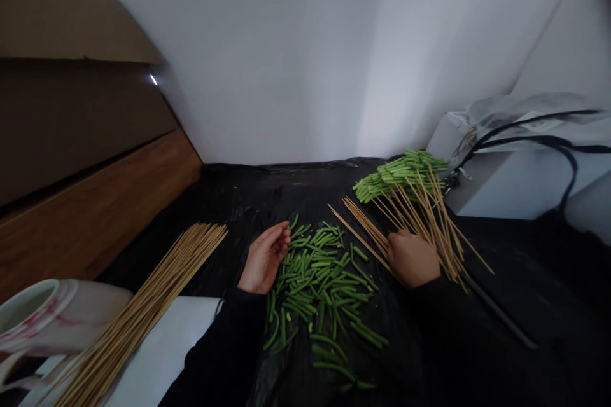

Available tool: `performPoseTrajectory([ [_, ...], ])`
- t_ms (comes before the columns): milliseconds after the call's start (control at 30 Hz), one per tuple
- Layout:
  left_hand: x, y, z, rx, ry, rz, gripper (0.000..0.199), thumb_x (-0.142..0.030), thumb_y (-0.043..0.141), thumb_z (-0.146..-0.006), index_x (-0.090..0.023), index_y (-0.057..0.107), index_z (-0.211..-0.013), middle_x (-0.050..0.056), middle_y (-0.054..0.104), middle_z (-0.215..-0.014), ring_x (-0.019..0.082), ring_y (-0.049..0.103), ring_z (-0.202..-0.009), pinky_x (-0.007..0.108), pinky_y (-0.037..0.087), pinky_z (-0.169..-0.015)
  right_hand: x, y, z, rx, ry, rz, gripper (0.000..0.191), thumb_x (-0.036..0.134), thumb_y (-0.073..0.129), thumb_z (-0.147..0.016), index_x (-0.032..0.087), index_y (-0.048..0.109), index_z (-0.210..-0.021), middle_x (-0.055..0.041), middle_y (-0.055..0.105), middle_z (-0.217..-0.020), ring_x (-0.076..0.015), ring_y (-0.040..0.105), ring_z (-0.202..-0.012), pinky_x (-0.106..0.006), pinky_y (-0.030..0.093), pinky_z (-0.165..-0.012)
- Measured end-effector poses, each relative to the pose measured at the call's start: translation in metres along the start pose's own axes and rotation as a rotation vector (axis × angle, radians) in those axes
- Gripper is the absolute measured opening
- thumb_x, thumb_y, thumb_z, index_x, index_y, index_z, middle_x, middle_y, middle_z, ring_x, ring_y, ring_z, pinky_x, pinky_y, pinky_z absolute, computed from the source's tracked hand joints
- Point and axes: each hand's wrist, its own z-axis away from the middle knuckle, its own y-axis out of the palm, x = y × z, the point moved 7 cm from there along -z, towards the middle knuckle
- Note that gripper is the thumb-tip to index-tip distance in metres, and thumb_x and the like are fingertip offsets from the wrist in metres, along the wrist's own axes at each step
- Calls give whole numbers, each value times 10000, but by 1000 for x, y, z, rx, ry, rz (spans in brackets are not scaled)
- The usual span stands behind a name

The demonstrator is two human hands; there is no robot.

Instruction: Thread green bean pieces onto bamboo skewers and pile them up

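Cut green bean pieces (329, 280) lie in a loose heap between my hands. My left hand (267, 257) is at the heap's upper left edge, its thumb and fingertips pinched at one green bean (294, 222). To the right of the heap, my right hand (413, 259) is closed in a fist around several bamboo skewers (365, 222), whose tips point up and left. Beyond that fist is a pile of skewered green beans (403, 172) in rows. Their bare sticks (436, 222) fan toward me beside my right hand.
Black plastic sheeting (248, 194) covers the work surface. A long bundle of bamboo skewers (157, 292) lies at left, near a white mug (71, 311). Cardboard (71, 108) stands at far left. White boxes (501, 187) with black straps (544, 138) are at right, a pale wall behind.
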Motion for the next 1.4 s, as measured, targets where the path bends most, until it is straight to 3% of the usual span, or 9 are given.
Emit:
performPoseTrajectory([
  [200, -1, 0, 1, -1, 11, -8, 222, -195, 722, -700, -142, 721, -916, 28, 702, -788, 77, 624, -680, 157, 479, -599, -1, 0, 0, 8, 13, -24, 260, 288, 428, -894, 169, 644, -812, -90, 635, -878, -182, 633, -755, -267, 370, -609],
  [400, 0, 1, 0, -3, 5, -6, 220, -185, 715, -703, -133, 723, -916, 30, 698, -788, 75, 620, -678, 155, 473, -599, 4, 0, 2, -18, -6, -7, 236, 170, 408, -873, 149, 639, -827, -112, 632, -874, -199, 634, -769, -278, 379, -620],
  [567, -1, 1, 1, -1, 7, -7, 221, -180, 712, -702, -135, 723, -919, 35, 702, -797, 80, 624, -686, 161, 474, -608, 6, -3, 2, -33, -12, 1, 189, 202, 464, -850, 134, 637, -814, -128, 643, -856, -210, 638, -778, -279, 378, -636],
  [867, -1, 2, 1, 4, 15, -3, 207, -181, 714, -707, -144, 725, -911, 32, 703, -797, 78, 624, -681, 157, 483, -604, 3, -7, 3, -55, 22, 8, 256, 197, 375, -900, 150, 613, -819, -107, 675, -775, -223, 656, -722, -283, 340, -585],
  [1067, 0, 1, 1, -2, 4, 6, 209, -171, 700, -719, -134, 725, -923, 34, 699, -791, 81, 623, -686, 154, 482, -602, 0, -26, 7, -237, 42, -42, 278, 190, 364, -894, 157, 610, -768, -105, 670, -738, -227, 642, -712, -295, 349, -591],
  [1133, 0, 1, 1, -2, 0, 11, 209, -166, 702, -715, -135, 725, -920, 32, 698, -787, 79, 623, -681, 154, 479, -600, -5, -38, 11, -376, 63, -226, 277, 223, 368, -903, 159, 636, -874, -106, 683, -802, -218, 641, -757, -298, 388, -639],
  [1200, 0, 1, 0, -2, -3, 14, 212, -168, 704, -713, -133, 724, -922, 30, 697, -781, 77, 622, -677, 153, 475, -599, -11, -47, 14, -464, 55, -593, 293, 270, 382, -912, 176, 602, -1081, -82, 690, -858, -178, 639, -742, -286, 430, -669],
  [1300, 0, 1, 0, -2, -4, 13, 222, -182, 706, -714, -125, 724, -927, 30, 695, -776, 75, 620, -674, 151, 471, -599, -9, -46, 11, -372, -42, -1245, 366, 335, 427, -908, 206, 479, -1247, -37, 679, -868, -120, 612, -602, -260, 473, -596],
  [1400, -1, 2, 1, 6, 0, 10, 240, -193, 714, -707, -122, 722, -936, 29, 694, -781, 74, 619, -675, 151, 470, -601, -2, -42, 9, -275, -88, -1592, 303, 367, 489, -891, 199, 530, -1139, -35, 667, -866, -118, 624, -590, -250, 479, -541],
])
